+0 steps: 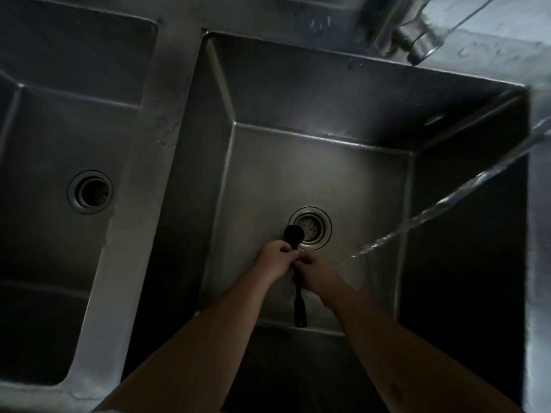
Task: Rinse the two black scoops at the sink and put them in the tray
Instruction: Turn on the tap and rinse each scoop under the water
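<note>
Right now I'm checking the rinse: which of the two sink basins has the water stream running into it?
The right basin, where both hands hold the black scoop; the water stream falls there. The left basin gets none.

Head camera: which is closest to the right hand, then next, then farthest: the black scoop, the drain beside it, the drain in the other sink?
From the right hand:
1. Black scoop, held in both hands.
2. Drain of this basin, just beyond.
3. Other drain, far left basin.
</note>
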A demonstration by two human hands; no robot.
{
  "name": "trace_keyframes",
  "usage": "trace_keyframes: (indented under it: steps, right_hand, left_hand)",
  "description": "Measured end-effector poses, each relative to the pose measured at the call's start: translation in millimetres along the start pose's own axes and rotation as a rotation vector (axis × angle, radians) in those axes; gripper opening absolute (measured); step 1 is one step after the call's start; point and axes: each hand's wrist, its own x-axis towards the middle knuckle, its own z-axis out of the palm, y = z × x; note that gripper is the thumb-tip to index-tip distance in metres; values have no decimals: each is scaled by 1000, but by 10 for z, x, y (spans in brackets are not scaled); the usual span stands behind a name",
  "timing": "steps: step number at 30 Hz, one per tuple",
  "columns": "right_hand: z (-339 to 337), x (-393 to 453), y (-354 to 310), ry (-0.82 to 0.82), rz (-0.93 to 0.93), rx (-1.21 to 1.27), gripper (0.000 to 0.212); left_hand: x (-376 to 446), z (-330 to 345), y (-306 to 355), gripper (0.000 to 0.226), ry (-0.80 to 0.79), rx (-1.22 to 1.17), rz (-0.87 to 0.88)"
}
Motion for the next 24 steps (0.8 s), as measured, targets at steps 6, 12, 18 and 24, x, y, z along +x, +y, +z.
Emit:
trace_keyframes:
  steps: [6,12,18,24]
  right_hand:
    - [-367,-594,45,125,147,420,14]
    - [-579,-971,120,232,188,442,16]
    - [-660,-1113,113,266,180,471,16]
    - [-731,-1119,48,315,148,282,17]
  left_hand:
    - [-341,286,451,27,-77,-303,25]
    - [-594,502,780,18,-208,-434,59]
    - [-702,589,933,16,-252,-466,31]
    - [-736,624,952,11,-160,-342,-43]
